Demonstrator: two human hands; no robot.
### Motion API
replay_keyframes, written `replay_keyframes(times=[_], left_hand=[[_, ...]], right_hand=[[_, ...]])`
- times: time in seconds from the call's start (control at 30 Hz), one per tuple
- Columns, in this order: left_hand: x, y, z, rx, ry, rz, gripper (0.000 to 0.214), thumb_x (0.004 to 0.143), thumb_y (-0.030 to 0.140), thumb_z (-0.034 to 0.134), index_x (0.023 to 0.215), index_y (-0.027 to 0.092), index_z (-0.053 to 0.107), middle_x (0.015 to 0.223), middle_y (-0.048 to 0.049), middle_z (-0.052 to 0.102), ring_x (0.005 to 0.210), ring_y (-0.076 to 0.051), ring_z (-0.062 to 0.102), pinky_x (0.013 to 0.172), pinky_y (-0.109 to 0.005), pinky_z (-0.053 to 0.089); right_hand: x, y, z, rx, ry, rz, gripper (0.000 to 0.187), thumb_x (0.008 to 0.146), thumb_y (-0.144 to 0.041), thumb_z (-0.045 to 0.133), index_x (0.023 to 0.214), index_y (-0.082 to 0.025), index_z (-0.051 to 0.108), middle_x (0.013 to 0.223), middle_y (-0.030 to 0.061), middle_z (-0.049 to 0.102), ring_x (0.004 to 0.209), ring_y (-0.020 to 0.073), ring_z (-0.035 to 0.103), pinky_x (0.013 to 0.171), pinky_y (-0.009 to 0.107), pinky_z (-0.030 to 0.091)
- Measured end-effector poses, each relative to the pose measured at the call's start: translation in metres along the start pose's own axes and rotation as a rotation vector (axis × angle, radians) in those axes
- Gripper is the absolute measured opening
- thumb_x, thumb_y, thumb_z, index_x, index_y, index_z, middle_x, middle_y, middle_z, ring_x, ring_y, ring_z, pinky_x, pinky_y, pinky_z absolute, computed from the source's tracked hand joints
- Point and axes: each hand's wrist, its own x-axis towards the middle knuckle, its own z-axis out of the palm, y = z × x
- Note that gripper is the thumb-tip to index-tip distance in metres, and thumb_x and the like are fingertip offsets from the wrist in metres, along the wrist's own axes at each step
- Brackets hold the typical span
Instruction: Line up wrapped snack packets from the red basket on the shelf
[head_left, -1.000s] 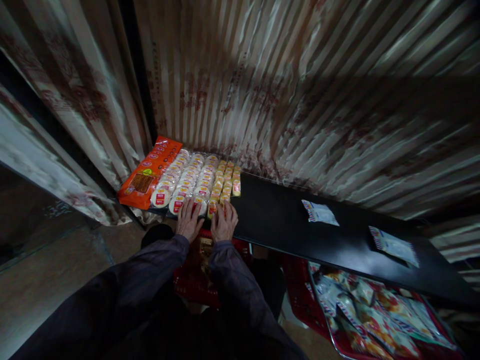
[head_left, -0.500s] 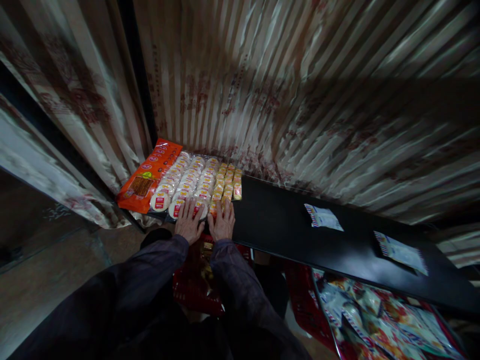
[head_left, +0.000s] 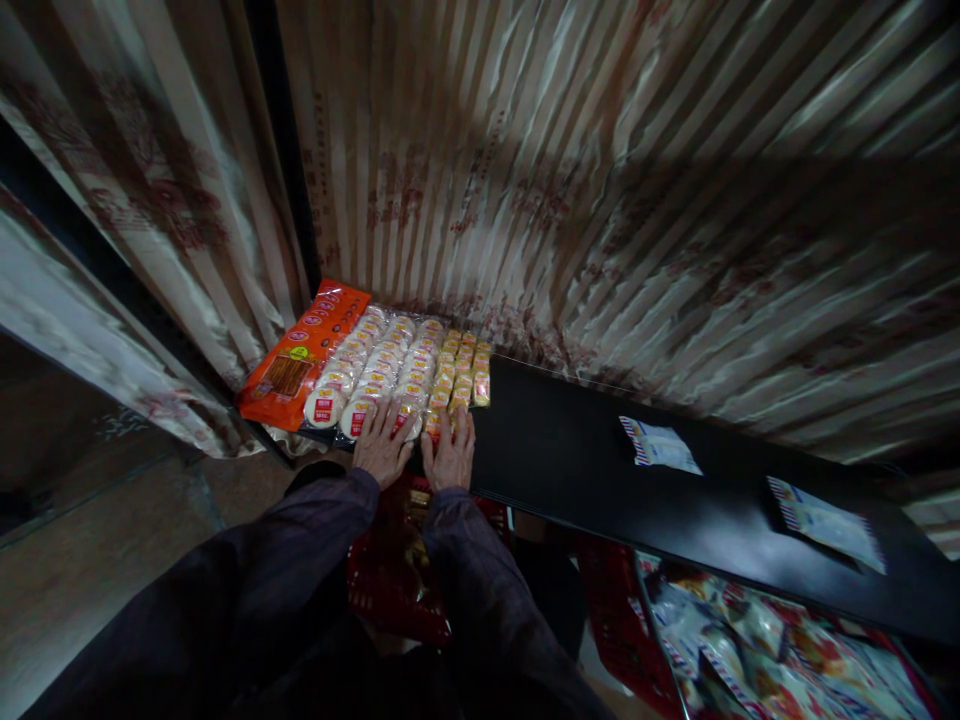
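My left hand (head_left: 382, 448) lies flat, fingers stretched out, on the near end of the rows of round white snack packs (head_left: 379, 362) at the left end of the black shelf (head_left: 570, 460). Beside it, my right hand (head_left: 450, 452) also lies flat with fingers spread, on the near end of the rows of small yellow packs (head_left: 459, 375). Neither hand grips anything. An orange packet (head_left: 304, 352) lies at the far left of the shelf, next to the white packs.
Two white-and-blue sachets (head_left: 660, 445) (head_left: 825, 520) lie apart on the right part of the shelf. Below it sit a red basket (head_left: 390, 570) and a tray of colourful snack bags (head_left: 757, 640). A striped curtain (head_left: 600, 180) hangs behind the shelf.
Both hands stay flat on the packs' near ends, the right one shifted slightly toward the left one. The camera view has drifted a little.
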Motion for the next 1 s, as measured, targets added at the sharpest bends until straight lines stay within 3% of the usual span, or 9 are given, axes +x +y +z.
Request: replay_keyframes(times=[0.43,0.7,0.8,1.0], left_hand=[[0.005,-0.014,-0.005,0.045,-0.038,0.082,0.052,0.091,0.037,0.045,0.142,0.028,0.041,0.154,-0.0095,0.029,0.145,-0.029,0.017,0.117,-0.053,0.015],[0.002,-0.013,-0.002,0.031,-0.002,0.056,0.057,0.089,0.04,0.048,0.143,0.026,0.039,0.157,-0.0101,0.02,0.146,-0.032,0.007,0.116,-0.055,0.014],[0.001,-0.012,0.0,0.045,0.025,0.044,0.057,0.091,0.04,0.046,0.144,0.022,0.039,0.156,-0.013,0.021,0.146,-0.031,0.01,0.116,-0.053,0.014],[0.002,-0.005,0.001,0.055,0.005,0.069,0.056,0.091,0.04,0.046,0.144,0.025,0.038,0.155,-0.0112,0.024,0.145,-0.03,0.015,0.117,-0.054,0.014]], right_hand=[[0.0,0.0,0.002,-0.052,0.015,-0.013,0.053,0.093,-0.04,0.041,0.14,-0.018,0.042,0.151,0.0142,0.03,0.14,0.0308,0.019,0.104,0.053,0.037],[0.0,0.002,0.002,-0.051,0.03,-0.023,0.052,0.092,-0.04,0.04,0.139,-0.017,0.043,0.149,0.0143,0.032,0.139,0.0306,0.02,0.104,0.051,0.037],[0.0,0.002,0.003,-0.053,0.037,-0.028,0.052,0.092,-0.041,0.04,0.139,-0.017,0.043,0.148,0.0145,0.033,0.139,0.0306,0.021,0.103,0.051,0.037],[0.0,0.0,0.001,-0.066,0.046,-0.031,0.052,0.092,-0.041,0.041,0.137,-0.016,0.046,0.147,0.0153,0.035,0.138,0.0305,0.022,0.103,0.05,0.038]])
